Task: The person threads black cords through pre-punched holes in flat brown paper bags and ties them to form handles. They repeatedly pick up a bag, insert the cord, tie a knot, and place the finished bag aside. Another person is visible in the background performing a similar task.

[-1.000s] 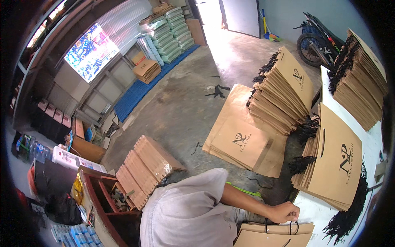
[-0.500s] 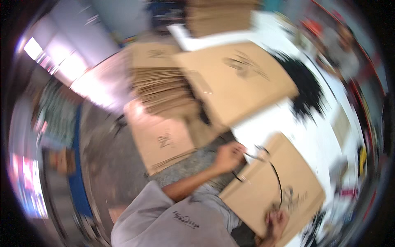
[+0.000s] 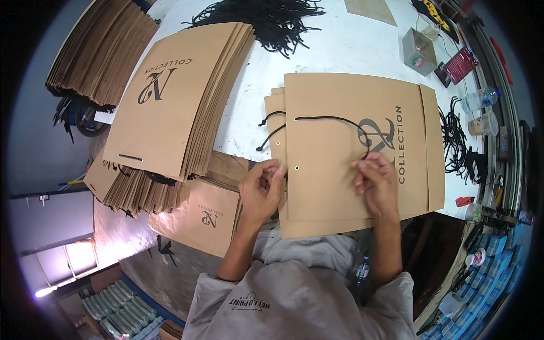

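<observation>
A flat brown paper bag (image 3: 328,187) lies crosswise in front of me, with punched eyelet holes along its left edge. A black cord (image 3: 334,118) comes out of its upper hole and arcs right to my right hand (image 3: 377,184), whose thumb and fingers pinch the cord's end. Two knotted cord ends stick out past the bag's left edge, partly hidden under the front panel. My left hand (image 3: 260,191) is closed at that edge, fingertips on the paper beside the lower hole. Other brown sheets show beneath the bag.
A tall stack of brown bags (image 3: 164,96) stands at the left, more bags (image 3: 102,51) behind it. Black cords (image 3: 266,20) pile at the far side; another bundle (image 3: 453,136) lies right. A grey box (image 3: 419,51), bottle (image 3: 480,99) and red cutter (image 3: 464,201) sit rightward on the white table (image 3: 255,107).
The view has swung, so the bag now lies crosswise before me. My left hand has moved from near the cord to the bag's left edge. My right hand still holds the cord.
</observation>
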The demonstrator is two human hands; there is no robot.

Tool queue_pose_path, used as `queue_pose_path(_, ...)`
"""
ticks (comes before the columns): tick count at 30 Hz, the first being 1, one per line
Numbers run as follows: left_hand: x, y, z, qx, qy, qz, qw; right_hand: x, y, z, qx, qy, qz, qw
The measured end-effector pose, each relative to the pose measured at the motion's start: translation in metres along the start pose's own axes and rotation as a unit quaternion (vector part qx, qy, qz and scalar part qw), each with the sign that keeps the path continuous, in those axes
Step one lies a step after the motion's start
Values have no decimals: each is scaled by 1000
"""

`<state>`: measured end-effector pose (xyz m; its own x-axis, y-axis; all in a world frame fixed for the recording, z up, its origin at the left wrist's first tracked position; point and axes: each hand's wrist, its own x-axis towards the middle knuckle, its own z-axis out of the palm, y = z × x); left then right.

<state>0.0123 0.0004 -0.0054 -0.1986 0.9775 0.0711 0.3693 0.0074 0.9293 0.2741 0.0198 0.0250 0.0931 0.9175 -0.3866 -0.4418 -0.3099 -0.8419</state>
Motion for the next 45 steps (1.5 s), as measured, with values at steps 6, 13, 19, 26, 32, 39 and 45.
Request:
queue_pose_path(6,26,1,7,-104,-86,-99,986,3,65,65,-93,-91,-197,972)
queue_pose_path(13,33,9,-11,-169,-231,-179,941,8,79,59,-228,-89,-214,946)
queue_pose_path(19,37,7,-5,-139,-268,-108,947,4,66,63,-329,-104,-271,899)
queue_pose_path(26,40,7,-2,-98,-275,-80,953,12,60,54,-333,-145,-283,888)
queue_pose_path(32,40,11,6,-138,-268,-124,945,6,70,65,-452,-50,-393,799)
queue_pose_path(39,41,7,10,-137,-280,-110,944,15,59,41,-393,-142,-333,846)
queue_pose_path(45,39,13,15,-77,-247,-62,964,17,48,44,-324,-154,-293,886)
